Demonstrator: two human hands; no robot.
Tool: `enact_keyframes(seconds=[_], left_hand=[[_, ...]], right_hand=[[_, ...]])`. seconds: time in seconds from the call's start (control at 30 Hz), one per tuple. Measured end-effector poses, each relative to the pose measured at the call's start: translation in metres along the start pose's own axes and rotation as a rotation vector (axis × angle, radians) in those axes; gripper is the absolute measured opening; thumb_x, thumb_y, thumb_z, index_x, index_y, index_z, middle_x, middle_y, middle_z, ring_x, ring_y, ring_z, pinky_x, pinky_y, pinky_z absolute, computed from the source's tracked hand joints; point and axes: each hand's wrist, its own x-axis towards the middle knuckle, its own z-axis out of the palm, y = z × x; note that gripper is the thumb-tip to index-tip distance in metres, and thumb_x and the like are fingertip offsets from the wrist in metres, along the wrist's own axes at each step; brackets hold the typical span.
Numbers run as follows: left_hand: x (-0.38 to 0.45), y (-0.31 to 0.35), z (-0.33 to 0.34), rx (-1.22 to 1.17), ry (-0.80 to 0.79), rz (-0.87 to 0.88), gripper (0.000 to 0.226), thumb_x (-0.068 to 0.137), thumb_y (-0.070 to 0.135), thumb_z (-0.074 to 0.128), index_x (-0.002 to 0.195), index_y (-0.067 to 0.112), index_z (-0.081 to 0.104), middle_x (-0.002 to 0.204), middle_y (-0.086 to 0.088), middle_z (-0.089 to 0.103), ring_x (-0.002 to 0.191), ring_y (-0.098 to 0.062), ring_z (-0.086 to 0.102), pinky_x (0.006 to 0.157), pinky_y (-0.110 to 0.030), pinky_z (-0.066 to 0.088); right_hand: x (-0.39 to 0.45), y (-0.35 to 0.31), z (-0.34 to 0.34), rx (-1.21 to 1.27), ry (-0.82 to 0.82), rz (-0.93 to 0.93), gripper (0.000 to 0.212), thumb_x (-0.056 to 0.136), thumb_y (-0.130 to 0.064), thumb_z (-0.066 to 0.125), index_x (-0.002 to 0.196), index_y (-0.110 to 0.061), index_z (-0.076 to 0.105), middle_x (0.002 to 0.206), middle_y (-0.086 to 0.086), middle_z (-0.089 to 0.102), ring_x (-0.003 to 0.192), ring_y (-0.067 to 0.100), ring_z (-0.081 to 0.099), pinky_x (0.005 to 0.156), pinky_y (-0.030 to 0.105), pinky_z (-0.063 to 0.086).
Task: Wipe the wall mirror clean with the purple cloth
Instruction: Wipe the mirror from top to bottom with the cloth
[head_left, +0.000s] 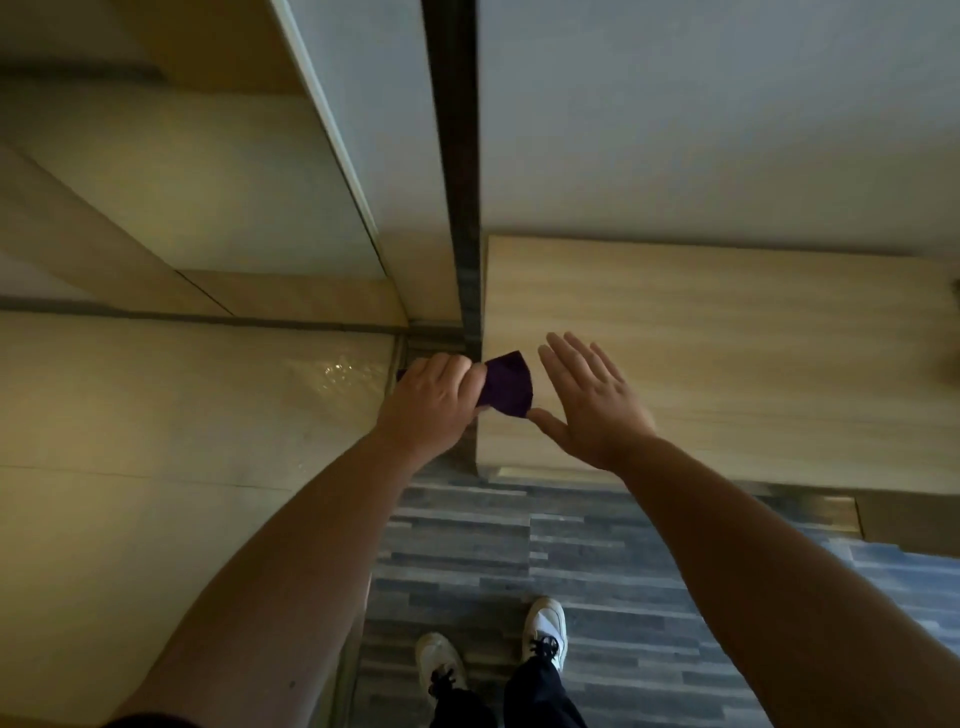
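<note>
Two bare hands are out in front: the left hand (434, 402) and the right hand (589, 400). One purple cloth (506, 384) is between them. Two white shoes, a left shoe (439, 662) and a right shoe (545, 629), stand on the one plank floor (649, 597). One wooden cabinet (727, 353) is at the right.

The floor (623, 597) was grey wood-look planking. Two white shoes (545, 629) with dark laces stood on it, just beside a light wooden cabinet (701, 364).
</note>
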Motion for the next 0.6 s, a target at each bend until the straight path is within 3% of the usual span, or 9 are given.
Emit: enact_keyframes(seconds=[0.1,0.23,0.43,0.6], left_hand=[[-0.001,-0.032,-0.066,0.096,0.08,-0.043,0.045,0.09,0.04,0.07,0.115,0.005,0.056,0.1,-0.014,0.063,0.085,-0.031,0.062,0.071,-0.04,0.053],[-0.003,-0.075,-0.171,0.221,0.208,-0.104,0.042,0.094,0.041,0.062,0.114,0.004,0.058,0.096,-0.013,0.063,0.083,-0.03,0.06,0.069,-0.04,0.05],[-0.015,-0.133,-0.331,0.391,0.336,-0.215,0.047,0.086,0.043,0.071,0.112,0.005,0.061,0.097,-0.012,0.063,0.083,-0.029,0.06,0.069,-0.038,0.05],[-0.028,-0.179,-0.442,0.534,0.495,-0.264,0.045,0.094,0.045,0.05,0.114,0.005,0.057,0.097,-0.01,0.061,0.082,-0.03,0.059,0.068,-0.039,0.048]], right_hand=[[0.008,-0.03,-0.063,-0.032,0.084,-0.036,0.084,0.095,-0.069,0.008,0.158,-0.014,0.01,0.167,0.008,0.008,0.149,0.018,-0.009,0.121,0.039,-0.005],[0.011,-0.075,-0.153,-0.059,0.214,-0.101,0.082,0.097,-0.068,0.012,0.158,-0.014,0.015,0.166,0.008,0.012,0.152,0.021,-0.001,0.126,0.045,0.007],[0.02,-0.149,-0.281,-0.132,0.421,-0.174,0.08,0.089,-0.071,-0.006,0.151,-0.021,-0.01,0.159,-0.002,-0.014,0.148,0.016,-0.019,0.118,0.035,-0.014],[0.038,-0.197,-0.38,-0.226,0.603,-0.222,0.074,0.097,-0.066,0.003,0.154,-0.018,-0.001,0.164,0.003,-0.001,0.15,0.02,-0.012,0.117,0.037,-0.015]])
